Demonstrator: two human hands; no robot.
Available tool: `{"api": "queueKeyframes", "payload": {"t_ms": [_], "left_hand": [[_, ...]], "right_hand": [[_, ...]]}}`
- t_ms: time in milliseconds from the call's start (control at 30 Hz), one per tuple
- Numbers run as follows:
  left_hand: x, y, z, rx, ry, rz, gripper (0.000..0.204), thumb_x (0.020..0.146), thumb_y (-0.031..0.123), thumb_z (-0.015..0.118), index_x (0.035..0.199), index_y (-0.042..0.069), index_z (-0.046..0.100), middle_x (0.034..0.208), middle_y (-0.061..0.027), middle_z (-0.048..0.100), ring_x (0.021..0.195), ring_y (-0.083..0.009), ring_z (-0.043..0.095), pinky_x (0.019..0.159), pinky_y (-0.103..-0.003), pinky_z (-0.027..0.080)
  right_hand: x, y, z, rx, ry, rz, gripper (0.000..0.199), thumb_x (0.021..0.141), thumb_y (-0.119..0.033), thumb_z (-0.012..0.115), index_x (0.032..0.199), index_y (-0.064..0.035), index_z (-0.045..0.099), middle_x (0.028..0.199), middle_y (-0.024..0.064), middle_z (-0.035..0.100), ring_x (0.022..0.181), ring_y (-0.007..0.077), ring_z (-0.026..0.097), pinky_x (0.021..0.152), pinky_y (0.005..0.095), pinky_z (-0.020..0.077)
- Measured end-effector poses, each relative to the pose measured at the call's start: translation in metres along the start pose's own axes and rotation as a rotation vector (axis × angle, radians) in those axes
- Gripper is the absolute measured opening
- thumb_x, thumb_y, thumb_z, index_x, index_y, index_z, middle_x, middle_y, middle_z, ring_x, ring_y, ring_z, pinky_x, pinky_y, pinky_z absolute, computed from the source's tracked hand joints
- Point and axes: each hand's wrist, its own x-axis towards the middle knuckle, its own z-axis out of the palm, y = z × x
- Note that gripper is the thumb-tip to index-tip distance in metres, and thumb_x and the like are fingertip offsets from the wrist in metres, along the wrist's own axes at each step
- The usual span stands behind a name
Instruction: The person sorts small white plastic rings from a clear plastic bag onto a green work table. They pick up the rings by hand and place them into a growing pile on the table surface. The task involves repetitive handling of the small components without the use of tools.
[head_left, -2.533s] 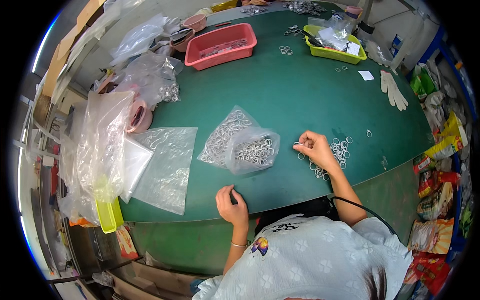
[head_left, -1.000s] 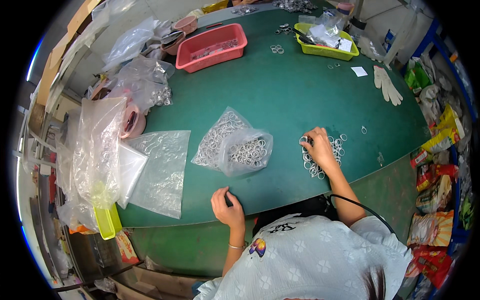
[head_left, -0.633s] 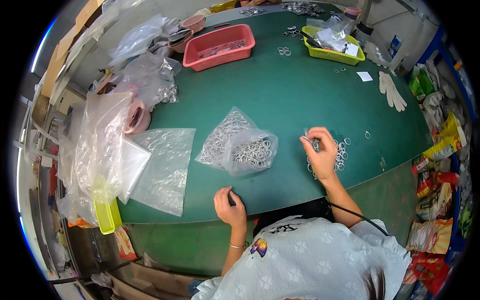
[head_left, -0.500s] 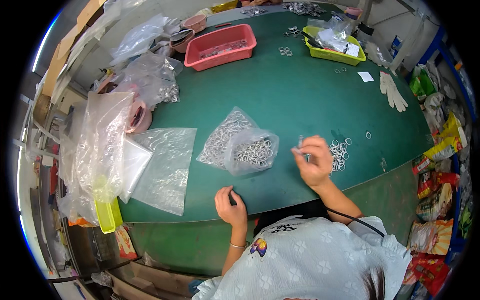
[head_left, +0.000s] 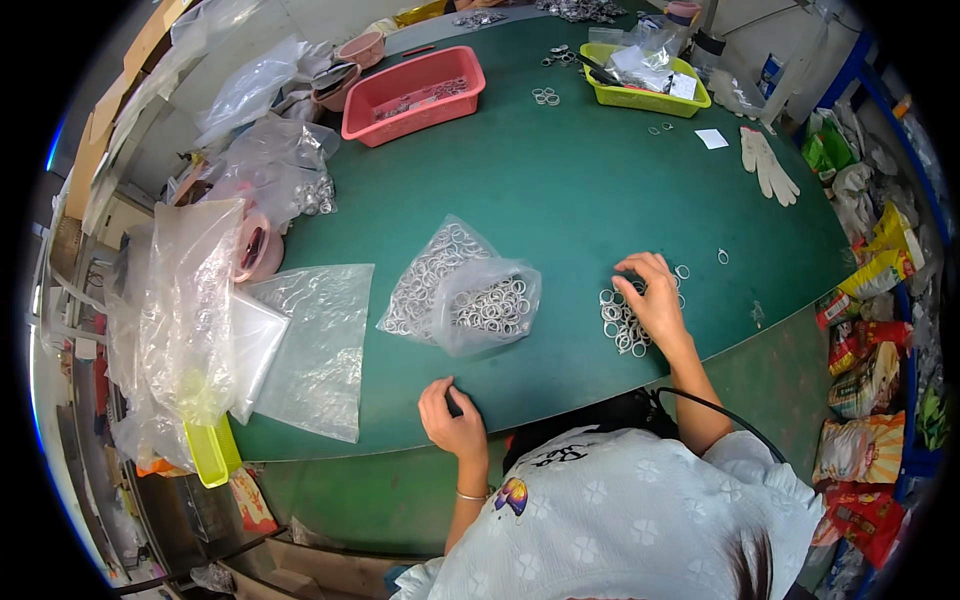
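My right hand [head_left: 652,296] hovers at a pile of small grey metal rings [head_left: 622,325]. Its fingers are bent and stand apart from the thumb, and no ring shows between them. My left hand [head_left: 452,418] rests loosely curled by the near table edge, thumb apart from the fingers, with nothing visible in it. Between and beyond the hands lies a clear plastic bag [head_left: 440,335], its mouth spread open toward the right and many rings [head_left: 500,303] inside. A few rings lie loose beyond the pile, including a single ring [head_left: 722,256].
On the green table [head_left: 560,200] stand a red tray [head_left: 415,118] and a yellow-green tray [head_left: 650,101] of packets. A glove [head_left: 768,168] lies at the right. Flat plastic bags [head_left: 318,340] cover the left side, near a pink tub [head_left: 265,250]. Shelves with colourful packages [head_left: 862,440] line the right.
My right hand has moved right, from beside the pile to over it; the small thing at its fingertips no longer shows. My left hand stays put. The whole view has shifted slightly.
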Motion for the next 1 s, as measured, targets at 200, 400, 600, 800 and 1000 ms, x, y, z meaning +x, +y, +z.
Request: {"api": "queueKeyframes", "payload": {"t_ms": [200,400,600,800,1000], "left_hand": [[0.001,0.0,0.0,-0.001,0.001,0.012,0.015,0.082,-0.005,0.062,0.095,0.001,0.067,0.097,-0.013,0.066,0.093,-0.0316,0.062,0.084,-0.039,0.049],[0.001,0.0,-0.001,0.009,0.0,0.015,0.016,0.08,-0.005,0.063,0.095,0.002,0.066,0.096,-0.0131,0.066,0.094,-0.0326,0.062,0.084,-0.041,0.049],[0.001,0.0,0.0,0.001,-0.002,0.015,0.015,0.081,-0.005,0.062,0.094,0.001,0.067,0.096,-0.013,0.066,0.093,-0.032,0.062,0.083,-0.04,0.049],[0.0,-0.001,0.0,-0.002,0.001,0.012,0.017,0.08,-0.004,0.063,0.095,0.003,0.066,0.097,-0.0126,0.066,0.093,-0.0326,0.062,0.083,-0.041,0.049],[0.0,-0.001,0.0,-0.003,0.002,0.007,0.016,0.08,-0.004,0.064,0.095,0.003,0.066,0.097,-0.0122,0.066,0.094,-0.0323,0.062,0.084,-0.041,0.049]], "right_hand": [[-0.013,0.022,0.007,-0.322,-0.15,-0.067,0.02,0.075,-0.007,0.075,0.093,-0.0028,0.068,0.092,0.0087,0.059,0.093,0.0268,0.053,0.081,0.0392,0.0375],[-0.005,0.024,0.01,-0.101,0.031,-0.095,0.01,0.076,-0.006,0.074,0.084,-0.0056,0.068,0.088,0.0076,0.06,0.089,0.0263,0.054,0.078,0.039,0.0368],[-0.01,0.017,0.021,-0.311,-0.09,-0.095,0.01,0.074,-0.009,0.075,0.08,-0.0053,0.067,0.086,0.0067,0.06,0.089,0.0259,0.054,0.08,0.0396,0.0362],[0.001,0.01,0.028,-0.279,-0.035,-0.087,0.01,0.076,-0.006,0.072,0.083,-0.0041,0.065,0.083,0.0101,0.061,0.084,0.029,0.055,0.081,0.0412,0.0366],[0.001,0.0,0.028,-0.105,0.133,-0.028,0.008,0.079,-0.002,0.068,0.084,-0.0017,0.062,0.081,0.0124,0.063,0.076,0.0305,0.057,0.077,0.0407,0.0412]]}}
